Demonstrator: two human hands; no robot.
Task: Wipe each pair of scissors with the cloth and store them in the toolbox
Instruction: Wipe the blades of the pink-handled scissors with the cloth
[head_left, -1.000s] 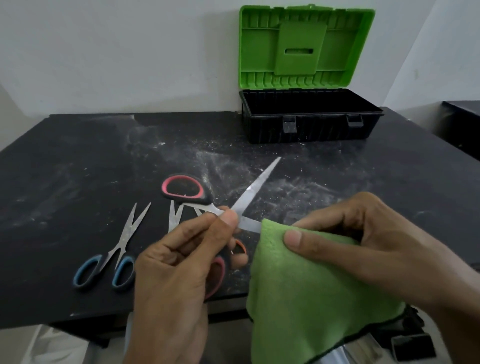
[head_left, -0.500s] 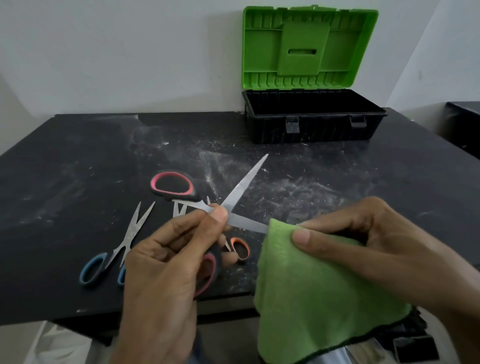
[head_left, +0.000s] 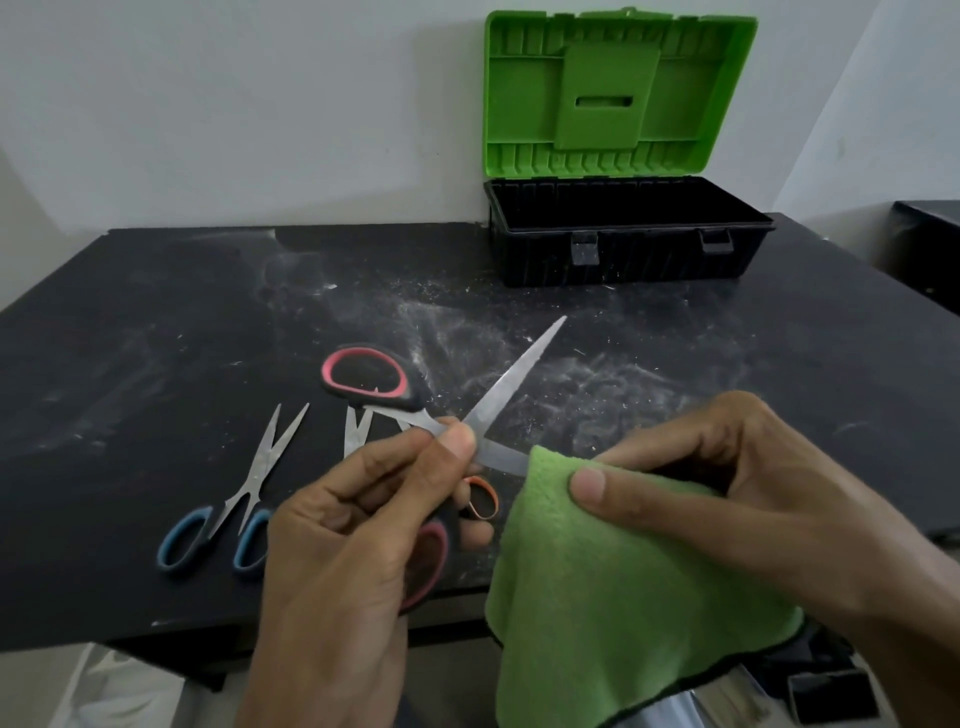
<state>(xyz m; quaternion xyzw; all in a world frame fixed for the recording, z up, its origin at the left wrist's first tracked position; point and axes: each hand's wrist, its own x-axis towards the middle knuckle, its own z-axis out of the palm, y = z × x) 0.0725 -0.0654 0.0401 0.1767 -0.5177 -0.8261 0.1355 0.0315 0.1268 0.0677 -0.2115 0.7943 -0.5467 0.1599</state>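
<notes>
Gripping splayed steel scissors (head_left: 511, 375), left hand (head_left: 337, 545) faces right hand (head_left: 727, 493) (pinching fuzzy cloth (head_left: 623, 597)).

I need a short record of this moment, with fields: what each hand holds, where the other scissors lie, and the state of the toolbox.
left hand: grips the pink-handled scissors, blades spread
right hand: pinches the green cloth around one blade
free blade: bare, points up and away
blue-handled scissors: lie on the table, left of the hands
orange-handled scissors: on the table, mostly hidden behind the left hand
toolbox: at the table's back, lid up, no scissors visible inside
</notes>
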